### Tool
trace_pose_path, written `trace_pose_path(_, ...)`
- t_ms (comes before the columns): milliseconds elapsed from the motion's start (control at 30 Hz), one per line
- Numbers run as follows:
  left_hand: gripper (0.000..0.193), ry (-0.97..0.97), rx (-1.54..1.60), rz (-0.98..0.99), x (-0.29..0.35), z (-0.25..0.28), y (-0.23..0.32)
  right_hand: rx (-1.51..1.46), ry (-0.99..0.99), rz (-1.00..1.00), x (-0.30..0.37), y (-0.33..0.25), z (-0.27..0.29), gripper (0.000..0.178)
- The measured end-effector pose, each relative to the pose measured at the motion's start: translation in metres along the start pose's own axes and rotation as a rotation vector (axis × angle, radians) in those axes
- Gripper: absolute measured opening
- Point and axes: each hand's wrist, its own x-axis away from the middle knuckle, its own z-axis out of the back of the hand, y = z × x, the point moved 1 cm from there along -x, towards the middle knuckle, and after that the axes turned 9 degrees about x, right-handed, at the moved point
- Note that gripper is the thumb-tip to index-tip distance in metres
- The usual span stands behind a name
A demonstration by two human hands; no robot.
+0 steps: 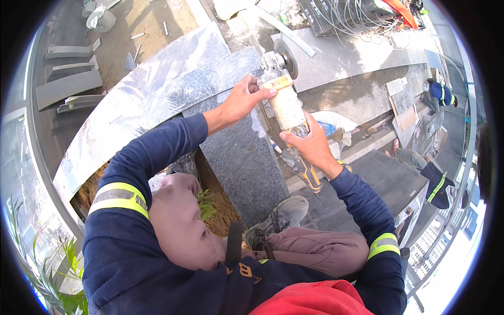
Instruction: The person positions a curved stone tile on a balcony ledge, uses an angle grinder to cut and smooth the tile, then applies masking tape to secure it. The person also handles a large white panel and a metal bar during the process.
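An angle grinder with a pale, dust-caked body and an orange-and-grey rear end is held between my two hands, its disc pointing away from me. My left hand grips the front of the body just behind the metal head, thumb lying across it. Farther back, my right hand is wrapped round the rear of the body. Below lies a dark grey stone slab. It meets a long, dust-whitened slab beyond my left hand. Whether the disc spins I cannot tell.
Grey stone offcuts lie at the far left near a white bucket. Tangled cables sit at the far right above a grey slab. Two people are at the right. A small plant grows between my legs.
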Motion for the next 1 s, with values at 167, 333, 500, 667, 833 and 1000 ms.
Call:
trace_pose_path(167,0.068,0.024,-0.014,-0.063,-0.007,-0.001,-0.002,0.063,-0.011,0.011,-0.004,0.008,0.006,0.069)
trace_pose_path(333,0.068,-0.048,-0.068,-0.055,-0.007,-0.003,0.015,0.014,-0.052,-0.026,-0.006,0.000,0.005,0.073)
trace_pose_path(500,0.069,-0.059,-0.073,-0.064,-0.005,-0.005,0.023,0.021,-0.025,-0.006,-0.006,0.001,0.004,0.076)
trace_pose_path(667,0.067,-0.054,-0.057,-0.074,-0.005,-0.005,0.022,-0.065,-0.037,0.003,-0.009,-0.001,0.006,0.073)
trace_pose_path(833,0.068,-0.090,-0.092,-0.047,-0.004,-0.008,0.019,-0.005,-0.096,-0.025,-0.008,0.007,0.009,0.071)
trace_pose_path(1000,0.068,-0.104,-0.096,-0.052,-0.002,-0.008,0.020,-0.106,-0.099,-0.040,-0.009,0.002,0.004,0.067)
